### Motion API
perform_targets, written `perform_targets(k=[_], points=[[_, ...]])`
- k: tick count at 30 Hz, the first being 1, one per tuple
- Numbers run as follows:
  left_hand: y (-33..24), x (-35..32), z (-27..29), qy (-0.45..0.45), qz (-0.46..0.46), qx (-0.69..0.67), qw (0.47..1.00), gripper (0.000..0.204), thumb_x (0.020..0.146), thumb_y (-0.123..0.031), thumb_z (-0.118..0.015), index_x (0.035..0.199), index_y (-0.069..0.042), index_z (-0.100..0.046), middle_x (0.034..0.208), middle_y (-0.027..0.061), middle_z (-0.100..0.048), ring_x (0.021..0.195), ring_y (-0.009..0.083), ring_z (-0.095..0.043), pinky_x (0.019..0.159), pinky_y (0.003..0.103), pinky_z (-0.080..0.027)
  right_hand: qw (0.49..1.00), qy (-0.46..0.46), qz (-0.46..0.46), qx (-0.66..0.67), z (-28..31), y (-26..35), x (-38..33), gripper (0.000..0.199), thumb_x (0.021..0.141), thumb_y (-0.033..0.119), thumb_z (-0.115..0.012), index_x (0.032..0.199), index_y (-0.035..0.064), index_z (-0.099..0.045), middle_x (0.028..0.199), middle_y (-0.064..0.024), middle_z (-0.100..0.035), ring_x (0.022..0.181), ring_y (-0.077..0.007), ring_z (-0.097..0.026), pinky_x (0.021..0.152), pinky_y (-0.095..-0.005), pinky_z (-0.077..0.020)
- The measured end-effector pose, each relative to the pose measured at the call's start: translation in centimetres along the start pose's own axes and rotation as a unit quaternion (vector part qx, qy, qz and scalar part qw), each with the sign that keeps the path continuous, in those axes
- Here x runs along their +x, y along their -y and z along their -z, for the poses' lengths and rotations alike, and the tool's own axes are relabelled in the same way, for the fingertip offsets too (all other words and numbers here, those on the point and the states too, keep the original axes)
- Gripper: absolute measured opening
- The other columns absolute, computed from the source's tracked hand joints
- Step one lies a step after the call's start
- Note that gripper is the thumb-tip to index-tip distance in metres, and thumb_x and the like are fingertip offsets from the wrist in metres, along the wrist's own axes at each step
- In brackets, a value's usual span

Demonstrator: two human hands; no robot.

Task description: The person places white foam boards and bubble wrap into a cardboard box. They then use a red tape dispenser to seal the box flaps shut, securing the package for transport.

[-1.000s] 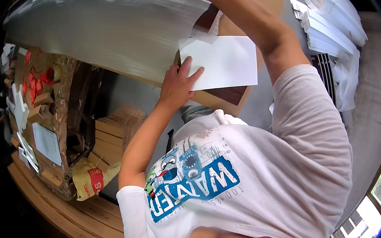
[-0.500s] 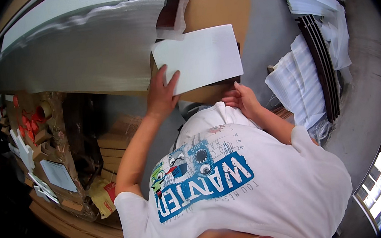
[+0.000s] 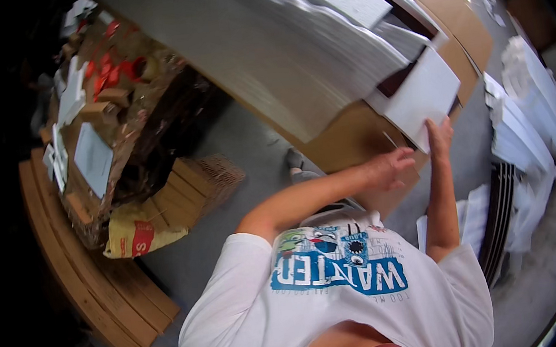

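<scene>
White flat card sheet (image 3: 422, 94) up and right of left hand (image 3: 391, 167), long axis slanting; right hand (image 3: 439, 135) nearer, fingers flat against its lower edge; left hand half-curled on brown cardboard (image 3: 349, 140).

A flat white rectangular sheet (image 3: 419, 101) is seen at about two o'clock from the picture's centre, tilted and lying on a brown corrugated cardboard surface (image 3: 349, 140). Its lower edge is touched by the fingertips of the right hand (image 3: 438, 137), which is raised with fingers extended. The left hand (image 3: 389, 168) is laid palm-down on the cardboard, just beside the sheet, at its seven o'clock. A large fanned stack of white sheets (image 3: 293, 57) is spread at twelve o'clock. Piles of white sheets (image 3: 523, 120) are stacked at three o'clock. A torn brown cardboard box (image 3: 109, 116) is placed at nine o'clock, with a yellow sack (image 3: 139, 235) below it.
</scene>
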State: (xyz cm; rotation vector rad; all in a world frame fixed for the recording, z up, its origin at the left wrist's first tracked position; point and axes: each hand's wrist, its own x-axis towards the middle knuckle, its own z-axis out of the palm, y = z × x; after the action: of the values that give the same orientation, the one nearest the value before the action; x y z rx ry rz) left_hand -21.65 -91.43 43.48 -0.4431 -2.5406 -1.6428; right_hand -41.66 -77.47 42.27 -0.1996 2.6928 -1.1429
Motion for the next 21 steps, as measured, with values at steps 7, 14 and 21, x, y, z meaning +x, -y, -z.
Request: perform_targets(k=[7,14,21], points=[[-0.6,-7.4,12.2,-0.006,0.151,-0.146,0.978,0.043,0.084,-0.015,-0.069,0.122,0.002,-0.057,0.105,0.016,-0.064,0.093,0.027,-0.066,0.085,0.034,-0.053,0.949,0.053,-0.17,0.261,-2.9,1.0,-0.3,0.071,0.085,0.027,-0.061,0.148,0.0098,-0.033,0.114,-0.0081,-0.058,0.1,-0.019,-0.057,0.082,-0.0307,-0.0467],[0.8,-12.7,24.2,-0.149,0.214,-0.113,0.959,0.036,0.084,-0.014,-0.067,0.114,0.004,-0.062,0.101,0.0168,-0.066,0.085,0.0241,-0.068,0.077,0.032,-0.055,0.955,0.065,-0.142,0.253,-0.2,-0.6,3.9,0.063,0.082,0.02,-0.066,0.139,0.0066,-0.043,0.123,-0.0093,-0.058,0.108,-0.0217,-0.057,0.088,-0.0327,-0.0471],[1.5,-24.5,32.7,-0.253,0.342,-0.04,0.904,0.034,0.085,-0.015,-0.066,0.114,0.002,-0.063,0.105,0.0147,-0.068,0.089,0.0231,-0.068,0.079,0.032,-0.054,0.937,0.187,-0.248,0.157,2.5,2.8,6.4,0.076,0.079,0.036,-0.068,0.147,0.0246,-0.036,0.137,-0.0033,-0.047,0.122,-0.0229,-0.047,0.088,-0.0444,-0.0428]])
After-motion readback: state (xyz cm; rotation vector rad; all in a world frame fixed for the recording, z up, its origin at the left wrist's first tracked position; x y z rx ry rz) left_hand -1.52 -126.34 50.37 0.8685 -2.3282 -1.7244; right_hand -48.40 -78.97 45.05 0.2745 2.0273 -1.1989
